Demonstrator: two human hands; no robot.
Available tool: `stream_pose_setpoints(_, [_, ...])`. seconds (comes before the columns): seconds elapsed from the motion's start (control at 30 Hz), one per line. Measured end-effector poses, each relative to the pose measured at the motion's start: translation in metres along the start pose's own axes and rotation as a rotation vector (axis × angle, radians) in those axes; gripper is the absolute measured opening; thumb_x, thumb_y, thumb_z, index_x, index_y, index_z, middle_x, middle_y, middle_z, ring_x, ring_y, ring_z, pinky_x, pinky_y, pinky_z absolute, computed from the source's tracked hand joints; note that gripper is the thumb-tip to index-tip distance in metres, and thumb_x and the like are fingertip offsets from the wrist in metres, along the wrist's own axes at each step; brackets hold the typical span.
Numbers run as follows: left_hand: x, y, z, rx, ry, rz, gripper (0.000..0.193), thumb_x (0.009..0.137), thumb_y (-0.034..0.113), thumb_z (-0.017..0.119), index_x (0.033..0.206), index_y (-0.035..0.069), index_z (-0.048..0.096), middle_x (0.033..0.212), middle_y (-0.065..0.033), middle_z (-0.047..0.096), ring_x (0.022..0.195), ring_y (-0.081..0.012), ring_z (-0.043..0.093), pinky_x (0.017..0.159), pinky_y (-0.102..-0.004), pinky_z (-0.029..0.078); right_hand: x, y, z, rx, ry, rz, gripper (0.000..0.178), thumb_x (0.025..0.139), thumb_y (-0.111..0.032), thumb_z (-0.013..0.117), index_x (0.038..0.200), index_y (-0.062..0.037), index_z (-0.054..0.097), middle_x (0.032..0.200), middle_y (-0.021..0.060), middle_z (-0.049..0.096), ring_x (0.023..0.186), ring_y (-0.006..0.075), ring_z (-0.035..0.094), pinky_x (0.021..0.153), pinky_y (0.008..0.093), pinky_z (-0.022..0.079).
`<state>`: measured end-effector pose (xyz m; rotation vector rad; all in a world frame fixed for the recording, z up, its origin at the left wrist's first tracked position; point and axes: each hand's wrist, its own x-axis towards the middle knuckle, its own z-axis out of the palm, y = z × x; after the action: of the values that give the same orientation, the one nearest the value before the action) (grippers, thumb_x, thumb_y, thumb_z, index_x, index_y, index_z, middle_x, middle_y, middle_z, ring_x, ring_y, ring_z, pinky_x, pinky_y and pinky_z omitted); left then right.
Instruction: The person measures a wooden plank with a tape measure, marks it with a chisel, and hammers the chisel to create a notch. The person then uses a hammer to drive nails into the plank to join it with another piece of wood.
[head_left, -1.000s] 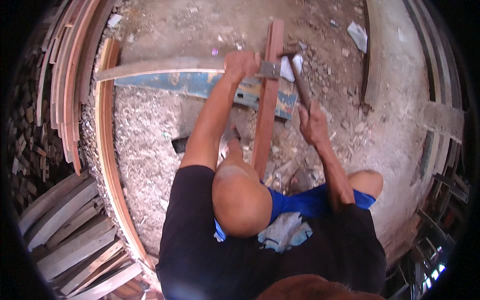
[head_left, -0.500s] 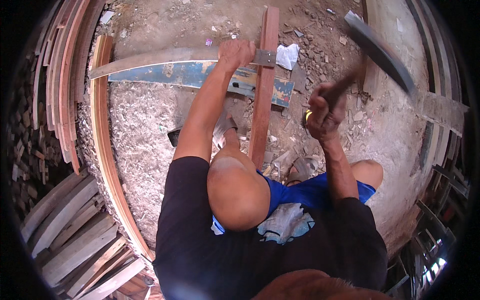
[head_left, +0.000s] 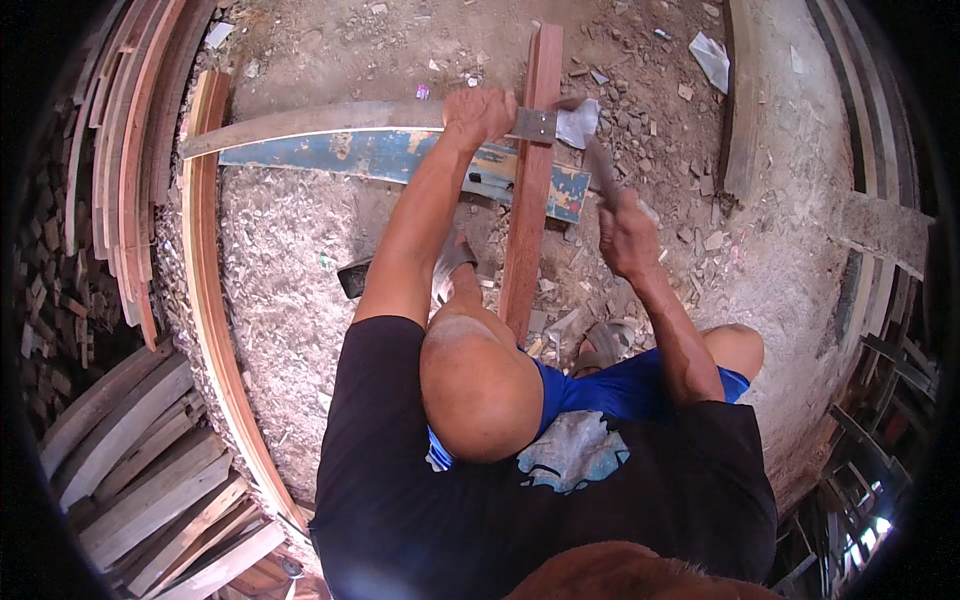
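Note:
My left hand (head_left: 479, 116) is wrapped round a long grey wooden plank (head_left: 320, 117) near its right end. That end lies across a reddish wooden beam (head_left: 530, 220), and small nail-like dots show in it. My right hand (head_left: 628, 235) grips the handle of a hammer (head_left: 603, 172), smeared by motion. Its dark head is just right of the plank's end, by the beam; whether they touch I cannot tell. Beneath the plank and beam lies a blue board (head_left: 330, 155) with peeling paint. The plank's left end rests on a pale timber (head_left: 207, 250).
Stacked planks (head_left: 130, 140) line the left side, with more cut pieces (head_left: 150, 480) at lower left. A low concrete edge (head_left: 790, 150) and timber lie at right. Stones, wood shavings (head_left: 290, 240) and a white scrap (head_left: 710, 62) litter the ground. My sandalled feet flank the beam.
My right hand has swung the hammer from raised at upper right down and leftward to the plank's end. My left hand keeps its grip, shifted slightly in the picture.

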<state>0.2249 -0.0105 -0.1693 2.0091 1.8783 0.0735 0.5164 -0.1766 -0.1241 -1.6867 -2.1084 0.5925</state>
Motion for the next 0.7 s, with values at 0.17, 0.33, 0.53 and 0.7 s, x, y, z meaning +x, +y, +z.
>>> stream_pose_setpoints(0.17, [-0.02,-0.01,0.017,-0.024,-0.068,-0.022,0.059,0.105,0.043,0.039,0.104,0.001,0.081,0.109,-0.0283,0.076,0.105,-0.0452,0.074,0.097,-0.053,0.057,0.019,-0.042,-0.035,0.068,0.1,0.011,0.027,0.105,-0.023,0.06,0.122,-0.0022,0.057,0.09,0.0288,0.066,0.088,0.0531,0.068,0.073,0.0575,0.052])
stream_pose_setpoints(0.33, [0.001,-0.007,0.003,-0.015,0.015,-0.03,0.058,0.103,0.043,0.042,0.102,0.0,0.081,0.108,-0.0288,0.076,0.105,-0.0441,0.075,0.097,-0.0541,0.057,-0.002,-0.002,0.003,-0.041,-0.159,0.145,0.03,0.105,-0.027,0.061,0.119,-0.0007,0.059,0.09,0.0293,0.065,0.088,0.0519,0.066,0.075,0.0544,0.051])
stream_pose_setpoints(0.53, [-0.01,-0.011,-0.001,0.001,-0.003,0.032,0.058,0.1,0.05,0.05,0.126,0.003,0.073,0.108,-0.0277,0.076,0.105,-0.0454,0.074,0.098,-0.0556,0.054,-0.017,-0.018,0.009,0.517,-0.02,0.268,0.025,0.108,-0.027,0.06,0.114,-0.004,0.056,0.082,0.0058,0.063,0.069,0.0149,0.062,0.059,0.0329,0.049])
stream_pose_setpoints(0.7, [-0.025,-0.062,-0.006,0.258,0.357,0.488,0.059,0.088,0.043,0.071,0.133,0.007,0.061,0.111,-0.0238,0.075,0.11,-0.0433,0.071,0.095,-0.0558,0.055,-0.027,-0.008,0.008,0.75,0.09,0.44,0.024,0.108,-0.027,0.06,0.109,-0.0028,0.058,0.081,0.0016,0.063,0.061,0.0088,0.06,0.055,0.0262,0.048])
